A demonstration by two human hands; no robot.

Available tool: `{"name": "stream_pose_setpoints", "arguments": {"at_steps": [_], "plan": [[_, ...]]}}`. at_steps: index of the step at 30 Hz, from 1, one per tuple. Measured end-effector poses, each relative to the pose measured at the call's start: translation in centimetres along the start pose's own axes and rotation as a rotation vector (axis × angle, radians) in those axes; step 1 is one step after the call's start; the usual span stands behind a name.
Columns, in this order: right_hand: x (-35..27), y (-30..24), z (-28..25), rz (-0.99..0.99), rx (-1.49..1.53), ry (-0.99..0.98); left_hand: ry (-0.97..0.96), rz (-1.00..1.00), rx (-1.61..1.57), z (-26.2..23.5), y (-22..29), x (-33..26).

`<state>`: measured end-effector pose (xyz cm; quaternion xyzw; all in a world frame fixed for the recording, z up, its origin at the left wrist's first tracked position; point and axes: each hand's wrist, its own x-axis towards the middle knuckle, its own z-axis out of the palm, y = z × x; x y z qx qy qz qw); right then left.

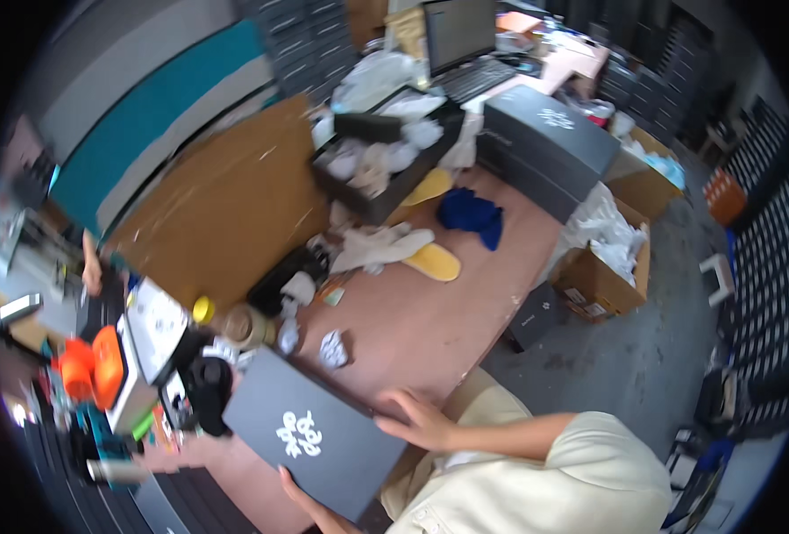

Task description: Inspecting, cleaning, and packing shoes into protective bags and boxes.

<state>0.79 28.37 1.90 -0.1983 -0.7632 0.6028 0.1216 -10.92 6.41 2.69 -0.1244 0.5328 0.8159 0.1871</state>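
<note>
A dark grey shoebox (323, 467) with white lettering on its lid lies tilted in front of me, over the near edge of the table. My left hand (304, 503) grips its near left edge, the thumb up along the side and the other fingers hidden beneath. At the box's right edge is my right hand (421, 420), its fingers stretched out and slightly blurred, touching the rim. Just beyond the box lies a crumpled ball of paper (333, 349).
Yellow insoles (434, 262), a dark blue cloth (471, 216) and an open black box of crumpled paper (386, 200) lie farther back. Stacked grey shoeboxes (546, 147) stand at the far right. A cardboard carton (603, 289) sits on the floor. Another person's hand (91, 267) shows at left.
</note>
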Motion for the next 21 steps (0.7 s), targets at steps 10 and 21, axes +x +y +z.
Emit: {"name": "stream_pose_setpoints", "arguments": {"at_steps": [10, 21], "plan": [[-10.2, 1.9, -3.2, 0.177, 0.639, 0.128, -0.263, 0.291, 0.395, 10.3, -4.1, -7.8], [-6.4, -4.6, -35.3, -0.331, 0.902, 0.522, -0.943, 0.935, 0.279, 25.7, -0.8, -10.9]]}}
